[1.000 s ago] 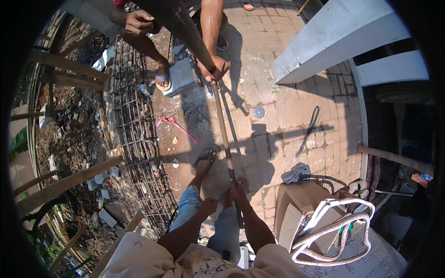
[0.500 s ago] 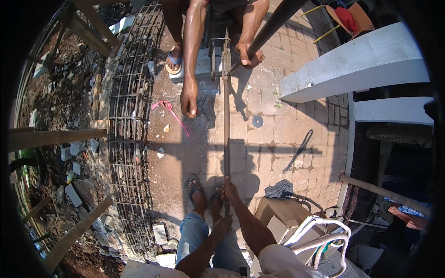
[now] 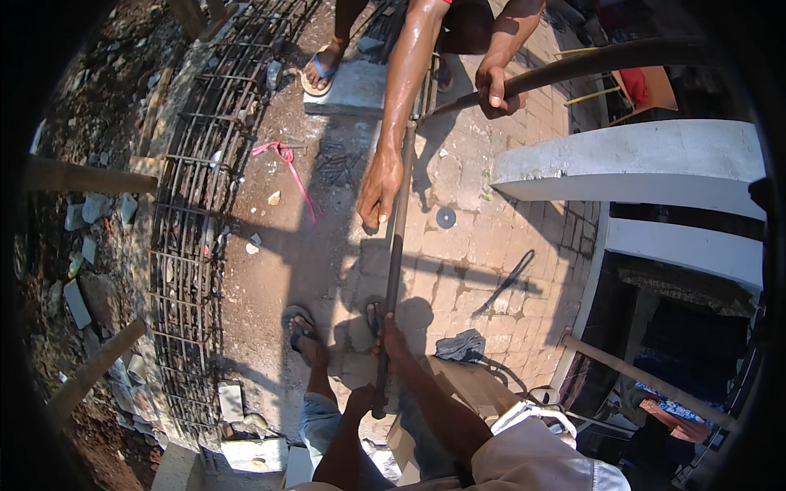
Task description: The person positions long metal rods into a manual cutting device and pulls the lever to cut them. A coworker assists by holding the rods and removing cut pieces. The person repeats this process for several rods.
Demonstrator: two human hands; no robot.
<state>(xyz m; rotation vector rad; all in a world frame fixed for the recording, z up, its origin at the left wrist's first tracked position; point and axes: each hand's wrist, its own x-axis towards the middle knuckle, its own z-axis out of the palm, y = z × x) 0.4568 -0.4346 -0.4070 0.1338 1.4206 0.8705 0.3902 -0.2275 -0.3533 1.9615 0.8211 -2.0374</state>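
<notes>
A long, rusty brown metal pipe (image 3: pixel 396 245) slants across the middle, from the far work block down to my body. My right hand (image 3: pixel 391 337) is wrapped around its lower part. Just below, my left hand (image 3: pixel 359 400) is closed at the pipe's near end. Opposite me, a co-worker squats; one of their hands (image 3: pixel 381 188) hangs beside the pipe with fingers curled downward. Their other hand (image 3: pixel 498 94) grips a dark, thick bar (image 3: pixel 589 64) that reaches toward the pipe's far end.
A long rebar cage (image 3: pixel 190 245) lies along the left. Pink string (image 3: pixel 291 176) and short metal pieces (image 3: pixel 334 164) lie on the ground near a pale block (image 3: pixel 348 88). White beams (image 3: pixel 630 159) stand at right; a cardboard box (image 3: pixel 471 385) sits beside my right arm.
The pipe's near end has swung to the left with my hands, and the pipe now slants. The co-worker's free hand has come closer to the pipe. My view has shifted.
</notes>
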